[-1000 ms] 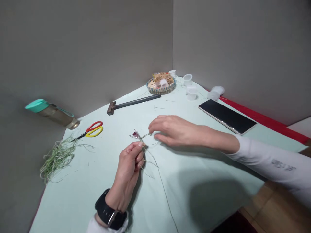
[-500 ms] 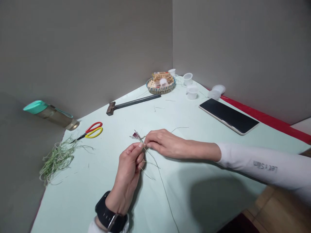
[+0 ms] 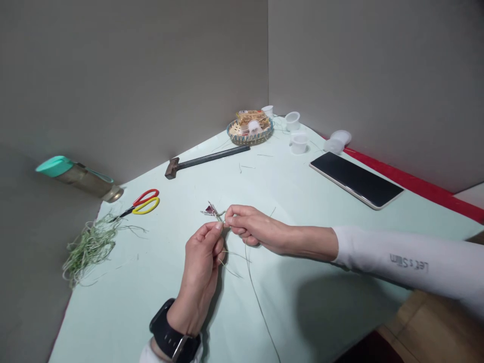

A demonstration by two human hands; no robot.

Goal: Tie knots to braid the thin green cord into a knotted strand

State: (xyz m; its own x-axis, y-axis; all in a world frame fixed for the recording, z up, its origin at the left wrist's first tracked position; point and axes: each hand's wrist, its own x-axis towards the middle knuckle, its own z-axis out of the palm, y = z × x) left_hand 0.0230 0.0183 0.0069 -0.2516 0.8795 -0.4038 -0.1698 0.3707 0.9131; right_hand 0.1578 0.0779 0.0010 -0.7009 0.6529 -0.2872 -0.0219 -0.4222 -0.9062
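Observation:
My left hand (image 3: pixel 204 252) is closed, thumb against fingers, pinching the base of a small woven piece (image 3: pixel 215 212) of thin green strands with a dark red bit at its tip. Loose strand ends stick out below its fingers. Meeting it from the right, my right hand (image 3: pixel 251 227) is also closed, its thumb and forefinger pinching a thin strand beside the piece. One long green strand (image 3: pixel 257 297) trails from under the right hand to the table's near edge. The exact grip points are partly hidden by the fingers.
To the left lie a tangle of green strands (image 3: pixel 91 249), scissors (image 3: pixel 145 204) and a bottle (image 3: pixel 79 179). Behind are a hammer (image 3: pixel 207 159), a woven basket (image 3: pixel 249 138) and plastic cups (image 3: pixel 298 143). A phone (image 3: pixel 355 179) lies at right, before grey walls.
My right hand has turned, its fingers now curling more around the strand, and the wrist has dropped slightly. The long strand now runs from beneath that hand. The left hand has barely moved.

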